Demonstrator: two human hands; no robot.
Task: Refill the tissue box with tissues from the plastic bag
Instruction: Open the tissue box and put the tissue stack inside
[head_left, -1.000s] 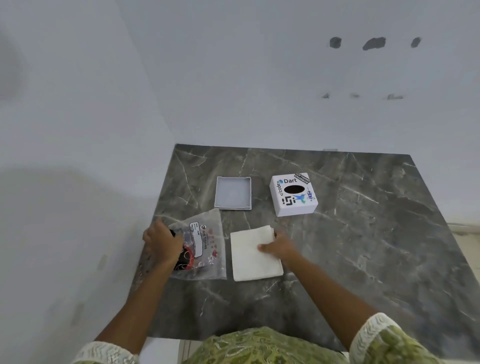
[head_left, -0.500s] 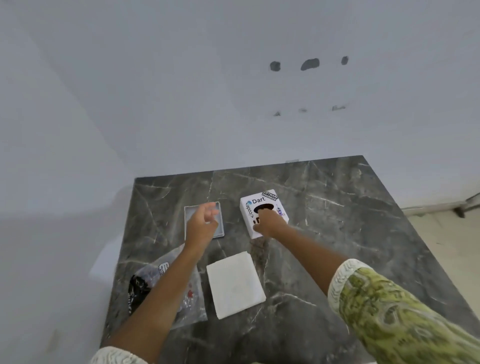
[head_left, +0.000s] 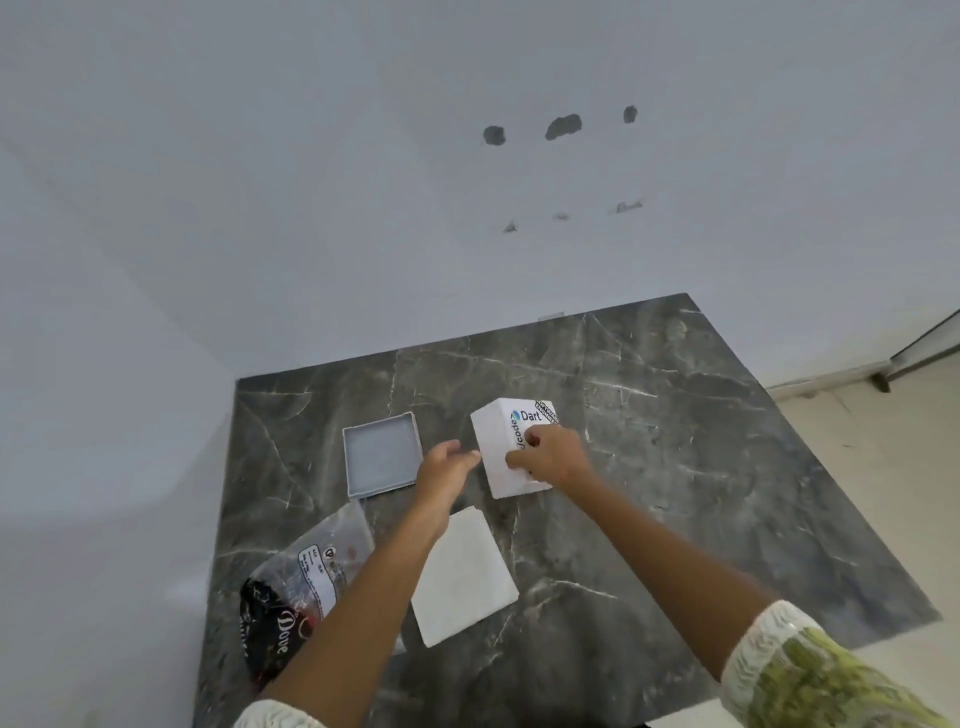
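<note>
We've got the right hand (head_left: 548, 457) clamped on the tissue box (head_left: 511, 452), tilting it, left hand (head_left: 447, 467) open beside it; next: flip box & load the tissues (head_left: 462, 577).

A dark grey marble-patterned tabletop (head_left: 675, 493) fills the lower part of the view, set into a corner of plain white walls (head_left: 311, 182). Near its centre the right hand (head_left: 550, 457) grips a white cube-shaped cardboard tissue box (head_left: 501, 447) printed with "Dart", tilted with one edge raised. The left hand (head_left: 447, 462) reaches in from 9 o'clock of the box, fingers loosely parted, fingertips just beside its side face. Farther out at 9 o'clock lies a shallow square grey plastic tray (head_left: 382, 454). At 6 o'clock of the box rests a flat white square stack of tissues (head_left: 462, 577), and at 8 o'clock a crumpled clear plastic bag (head_left: 306, 577) with dark contents.
</note>
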